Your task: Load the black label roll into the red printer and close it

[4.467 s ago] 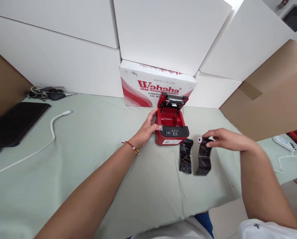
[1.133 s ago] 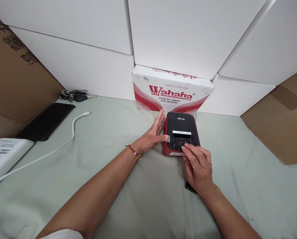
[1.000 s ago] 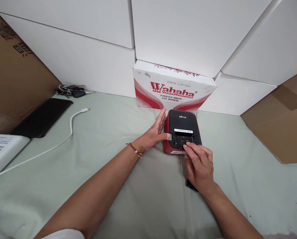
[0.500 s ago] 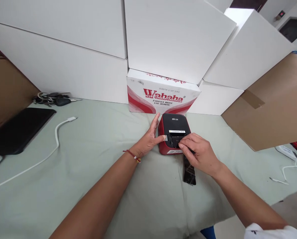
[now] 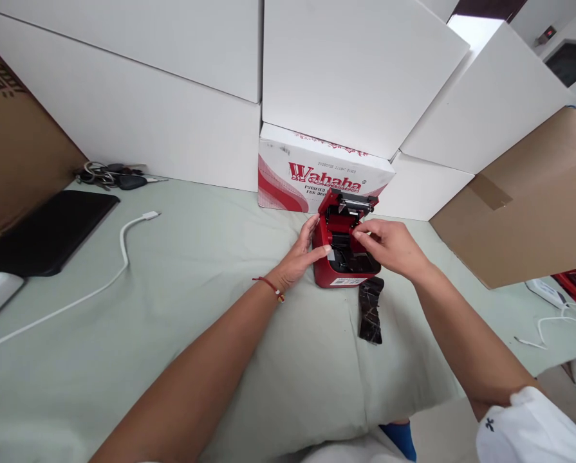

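Observation:
A small red and black label printer stands on the cloth with its lid raised, showing the red inside and a dark roller. My left hand grips the printer's left side, thumb over the front left rim and fingers along the outer wall. Inside the open bay, the thumb and fingers of my right hand are pinched together near the right inner wall. What they hold, if anything, is too small to make out. A dark, shiny, crinkled strip lies on the cloth by the printer's front right corner.
Behind the printer stands a white and red Wahaha water box against stacked white boxes. To the left are keys, a black flat case and a white cable. A cardboard panel and another white cable are at right.
The printer's lid has gone from closed to raised. My right hand has moved from the front of the lid up into the open bay. My left hand keeps its place on the left side.

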The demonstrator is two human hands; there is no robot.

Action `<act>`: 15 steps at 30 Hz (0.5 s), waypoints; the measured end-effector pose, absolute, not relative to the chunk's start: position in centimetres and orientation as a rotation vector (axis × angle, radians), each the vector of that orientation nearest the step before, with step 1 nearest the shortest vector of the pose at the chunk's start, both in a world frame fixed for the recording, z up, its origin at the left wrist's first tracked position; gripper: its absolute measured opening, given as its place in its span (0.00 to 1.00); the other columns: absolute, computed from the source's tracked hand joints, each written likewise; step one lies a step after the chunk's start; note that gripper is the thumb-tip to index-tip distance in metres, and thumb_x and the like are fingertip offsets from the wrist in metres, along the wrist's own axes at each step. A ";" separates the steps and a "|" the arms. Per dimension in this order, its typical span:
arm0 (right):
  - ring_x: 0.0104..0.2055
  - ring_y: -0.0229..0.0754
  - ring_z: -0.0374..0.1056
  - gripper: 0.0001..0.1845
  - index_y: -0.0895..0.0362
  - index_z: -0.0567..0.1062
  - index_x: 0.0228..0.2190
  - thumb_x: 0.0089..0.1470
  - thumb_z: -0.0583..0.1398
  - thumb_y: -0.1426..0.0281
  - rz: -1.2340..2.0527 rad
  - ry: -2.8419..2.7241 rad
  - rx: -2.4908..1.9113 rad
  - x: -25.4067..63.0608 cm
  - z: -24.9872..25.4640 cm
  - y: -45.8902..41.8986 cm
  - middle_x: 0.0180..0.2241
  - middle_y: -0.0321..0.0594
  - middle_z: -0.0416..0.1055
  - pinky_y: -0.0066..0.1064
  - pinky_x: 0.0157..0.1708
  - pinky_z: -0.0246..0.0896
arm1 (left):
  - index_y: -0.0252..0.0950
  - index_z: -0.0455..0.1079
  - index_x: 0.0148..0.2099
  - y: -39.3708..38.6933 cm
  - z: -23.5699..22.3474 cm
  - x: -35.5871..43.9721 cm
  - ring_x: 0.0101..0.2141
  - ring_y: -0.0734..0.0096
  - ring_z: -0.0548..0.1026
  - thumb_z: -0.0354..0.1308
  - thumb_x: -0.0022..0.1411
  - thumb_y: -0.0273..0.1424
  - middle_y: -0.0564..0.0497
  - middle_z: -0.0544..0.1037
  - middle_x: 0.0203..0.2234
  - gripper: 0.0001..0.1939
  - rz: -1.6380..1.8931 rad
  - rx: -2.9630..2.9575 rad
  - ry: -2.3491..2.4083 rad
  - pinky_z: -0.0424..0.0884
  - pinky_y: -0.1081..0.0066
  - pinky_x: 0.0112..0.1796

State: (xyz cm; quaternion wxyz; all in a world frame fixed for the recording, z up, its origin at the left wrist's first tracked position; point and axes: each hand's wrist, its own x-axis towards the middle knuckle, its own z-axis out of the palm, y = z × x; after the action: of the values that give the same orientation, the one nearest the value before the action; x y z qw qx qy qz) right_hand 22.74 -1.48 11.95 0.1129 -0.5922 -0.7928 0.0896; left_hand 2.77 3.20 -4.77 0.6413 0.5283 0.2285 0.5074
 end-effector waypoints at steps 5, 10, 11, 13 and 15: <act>0.61 0.57 0.78 0.22 0.51 0.82 0.62 0.70 0.62 0.70 0.121 -2.649 -2.139 19.5 11.3 2.6 0.62 0.48 0.82 0.40 0.51 0.71 | 0.41 0.70 0.57 4.0 -5.7 3.1 0.59 0.58 0.79 0.56 0.71 0.35 0.42 0.79 0.59 0.14 1.419 1.119 0.956 0.75 0.56 0.62; 0.59 0.62 0.79 0.18 0.56 0.85 0.55 0.65 0.66 0.71 0.144 -2.654 -2.308 17.9 10.4 4.2 0.58 0.56 0.83 0.40 0.48 0.71 | 0.41 0.69 0.44 3.6 -4.9 2.6 0.30 0.70 0.72 0.50 0.74 0.29 0.53 0.77 0.32 0.06 1.427 1.223 1.102 0.70 0.68 0.38; 0.58 0.61 0.80 0.17 0.57 0.86 0.53 0.65 0.66 0.70 0.155 -2.641 -2.343 17.8 10.4 4.4 0.57 0.57 0.84 0.40 0.47 0.71 | 0.41 0.69 0.45 3.5 -4.7 2.5 0.28 0.70 0.70 0.51 0.74 0.29 0.55 0.75 0.30 0.06 1.404 1.242 1.128 0.68 0.69 0.36; 0.57 0.60 0.80 0.14 0.57 0.86 0.51 0.65 0.67 0.69 0.179 -2.619 -2.372 17.9 10.6 4.6 0.56 0.57 0.84 0.39 0.46 0.70 | 0.40 0.71 0.46 3.4 -4.3 2.5 0.25 0.69 0.68 0.53 0.74 0.30 0.58 0.71 0.24 0.06 1.363 1.262 1.170 0.65 0.68 0.34; 0.57 0.59 0.80 0.13 0.57 0.85 0.50 0.66 0.67 0.67 0.201 -2.603 -2.349 18.0 11.0 4.3 0.56 0.55 0.84 0.38 0.45 0.69 | 0.40 0.73 0.44 3.4 -4.0 2.5 0.25 0.68 0.67 0.56 0.73 0.30 0.59 0.68 0.21 0.05 1.343 1.267 1.188 0.63 0.68 0.33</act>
State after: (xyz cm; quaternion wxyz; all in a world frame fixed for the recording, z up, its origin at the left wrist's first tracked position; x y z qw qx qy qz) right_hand 18.05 4.34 10.97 -0.1842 -0.6573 -0.7286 0.0563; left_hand 2.53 3.35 -3.98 0.4558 0.5136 0.4817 0.5445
